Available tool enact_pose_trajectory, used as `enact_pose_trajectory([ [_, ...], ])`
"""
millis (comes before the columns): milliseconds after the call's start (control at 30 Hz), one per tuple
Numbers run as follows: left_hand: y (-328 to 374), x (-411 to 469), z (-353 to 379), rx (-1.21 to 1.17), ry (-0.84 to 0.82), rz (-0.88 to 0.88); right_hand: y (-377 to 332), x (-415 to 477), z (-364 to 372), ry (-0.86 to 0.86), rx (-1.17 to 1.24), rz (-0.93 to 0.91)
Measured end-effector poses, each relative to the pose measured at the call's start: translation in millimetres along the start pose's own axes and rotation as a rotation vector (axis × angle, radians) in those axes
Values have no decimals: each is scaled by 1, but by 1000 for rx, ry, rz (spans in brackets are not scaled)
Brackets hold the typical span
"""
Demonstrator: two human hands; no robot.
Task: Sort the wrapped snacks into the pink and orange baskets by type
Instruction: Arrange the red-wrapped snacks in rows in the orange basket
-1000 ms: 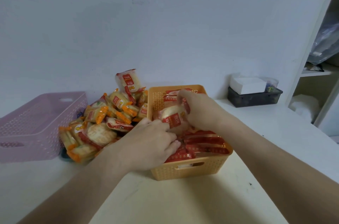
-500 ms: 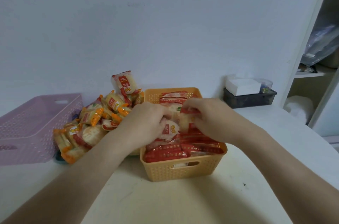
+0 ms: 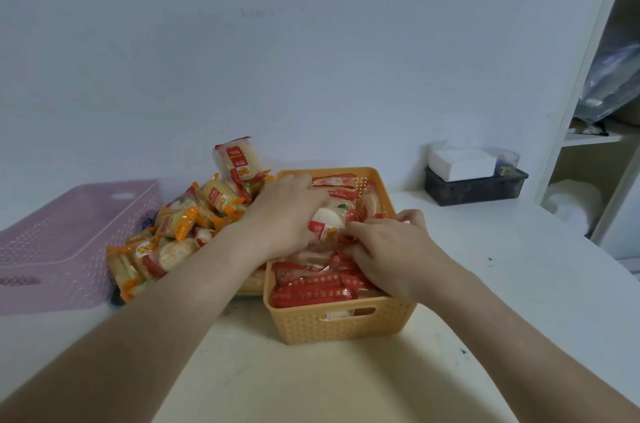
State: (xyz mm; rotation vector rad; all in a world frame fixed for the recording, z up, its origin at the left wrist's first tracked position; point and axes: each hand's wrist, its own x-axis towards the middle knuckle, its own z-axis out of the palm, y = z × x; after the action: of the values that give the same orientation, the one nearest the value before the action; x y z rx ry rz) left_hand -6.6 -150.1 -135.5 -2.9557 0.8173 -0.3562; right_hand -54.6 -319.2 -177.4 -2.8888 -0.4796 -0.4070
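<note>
1. White tabletop [image 3: 346,388] against a pale wall; the person's forearms enter from the near edge.
2. Left-hand fingers [image 3: 306,188] are curled over a red-trimmed snack pack [image 3: 323,225], gripping it above the middle of the orange basket [image 3: 339,325].
3. Right-hand fingertips [image 3: 360,232] are bent down at that pack's right end, touching the wrapper. Whether they pinch it or merely press it cannot be told.
4. The left hand [image 3: 284,214] now reaches farther over the basket than half a second ago. The right hand [image 3: 391,249] has dropped nearer and to the right, onto the stacked red packs [image 3: 311,291].
5. Judgement: the pack is being bedded among its own kind and not carried, so this placement is nearly complete.
6. The stacked red packs fill the basket's near half up to its rim.
7. Left of the basket, touching its wall, lies the mixed pile [image 3: 173,232], with orange-ended packs prominent in it. It looks no smaller than a second ago.
8. At far left, the pink basket [image 3: 62,242] shows no snack in its visible part, so most of the sorting appears to remain.
9. At far right stands a dark tray [image 3: 478,190] holding a white box.
</note>
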Motion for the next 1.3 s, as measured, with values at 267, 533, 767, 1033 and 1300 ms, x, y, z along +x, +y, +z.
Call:
enact_pose_trajectory([
  [267,-3,-21,-34,87,70,140,-2,-3,-2,105,179,22],
  [533,2,-16,-24,-174,-155,111,-2,1,-1,30,4,20],
  [767,3,-25,-6,-202,-316,201,-7,-1,-11,106,82,71],
  [1033,6,-44,15,-106,-135,273,-1,60,-34,-275,221,-38],
  [1300,7,-51,18,-49,4,294,-16,98,4,-576,63,-226],
])
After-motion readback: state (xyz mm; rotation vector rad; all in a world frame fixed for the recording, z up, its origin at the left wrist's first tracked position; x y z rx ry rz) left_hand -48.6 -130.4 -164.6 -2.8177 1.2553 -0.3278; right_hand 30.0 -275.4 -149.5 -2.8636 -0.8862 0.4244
